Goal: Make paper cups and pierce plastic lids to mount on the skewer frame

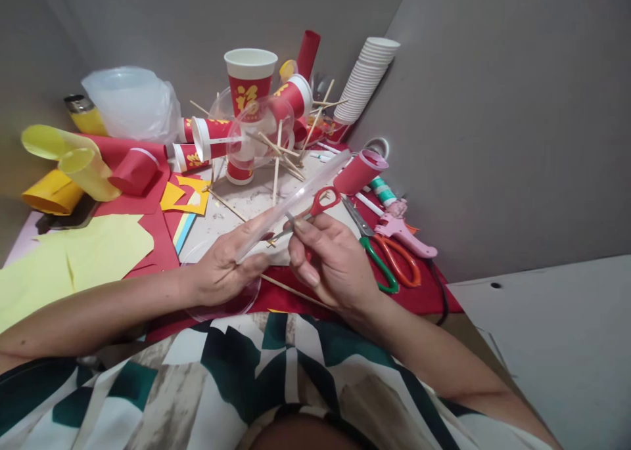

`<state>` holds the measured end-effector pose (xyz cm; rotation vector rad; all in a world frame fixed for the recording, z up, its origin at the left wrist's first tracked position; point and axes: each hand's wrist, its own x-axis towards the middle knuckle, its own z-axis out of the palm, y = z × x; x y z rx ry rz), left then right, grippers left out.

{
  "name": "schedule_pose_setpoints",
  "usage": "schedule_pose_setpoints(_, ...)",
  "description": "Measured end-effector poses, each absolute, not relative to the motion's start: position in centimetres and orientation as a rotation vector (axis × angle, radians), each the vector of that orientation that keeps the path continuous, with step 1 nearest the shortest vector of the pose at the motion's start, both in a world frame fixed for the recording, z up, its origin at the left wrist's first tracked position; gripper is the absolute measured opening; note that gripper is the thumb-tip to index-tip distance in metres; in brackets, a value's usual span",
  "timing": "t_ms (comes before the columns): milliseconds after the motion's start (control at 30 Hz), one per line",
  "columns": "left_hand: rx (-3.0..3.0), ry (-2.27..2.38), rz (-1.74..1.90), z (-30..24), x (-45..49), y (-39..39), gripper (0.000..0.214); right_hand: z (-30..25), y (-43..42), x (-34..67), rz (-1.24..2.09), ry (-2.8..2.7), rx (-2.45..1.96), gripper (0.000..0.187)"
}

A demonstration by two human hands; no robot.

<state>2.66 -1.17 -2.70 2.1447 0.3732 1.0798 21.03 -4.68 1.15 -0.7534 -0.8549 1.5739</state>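
My left hand (224, 263) is closed around a long clear plastic strip (305, 190) that slants up to the right over the table. My right hand (330, 259) grips small red-handled scissors (320, 203), whose blades point left toward the strip near my left fingers. A clear plastic disc (221, 305) lies under my left hand. A thin wooden stick (290, 291) lies on the red paper below both hands.
A pile of red paper cups (249, 89) and wooden skewers (279, 154) stands behind. Yellow and red paper sheets (79, 253) lie left. Green-and-orange scissors (389, 259), a pink glue gun (401, 233) and a white cup stack (367, 75) are right, by the grey wall.
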Motion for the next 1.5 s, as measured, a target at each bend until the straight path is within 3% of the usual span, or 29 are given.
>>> schedule_pose_setpoints(133, 2.177, 0.492, 0.958, -0.5, 2.0, -1.0, 0.082, 1.2, -4.0, 22.4, 1.479, -0.987, -0.853, 0.038)
schedule_pose_setpoints(267, 2.176, 0.635, 0.802, 1.7, 1.5, -1.4, 0.082, 0.7, -3.8, 23.1, 1.415, -1.073, -0.943, 0.042)
schedule_pose_setpoints(500, 2.357, 0.647, 0.840, 0.4, 1.9, -1.8, 0.056, 0.9, -4.5, 22.3, 1.338, -1.173, -1.033, 0.042)
schedule_pose_setpoints(667, 2.375, 0.555, 0.969, -1.1, 2.3, -1.4, 0.054, 1.0, -4.6, 22.1, 1.357, -1.147, -1.017, 0.042)
schedule_pose_setpoints(933, 2.386, 0.421, 1.035, -2.8, 2.1, -0.6, 0.063, 0.9, -4.7, 21.7, 1.614, -0.915, -0.819, 0.037)
schedule_pose_setpoints(1133, 2.458, 0.395, 1.042, -3.8, 2.2, -0.1, 0.081, 1.2, -4.8, 21.4, 1.829, -0.779, -0.750, 0.036)
schedule_pose_setpoints(1333, 2.502, 0.446, 0.915, -1.7, 2.3, -0.7, 0.100, 1.0, -4.4, 22.1, 1.627, -0.888, -0.851, 0.039)
schedule_pose_setpoints(1500, 2.358, 0.551, 0.737, 1.5, 1.6, -1.6, 0.096, 1.0, -4.2, 23.0, 1.467, -1.045, -0.942, 0.040)
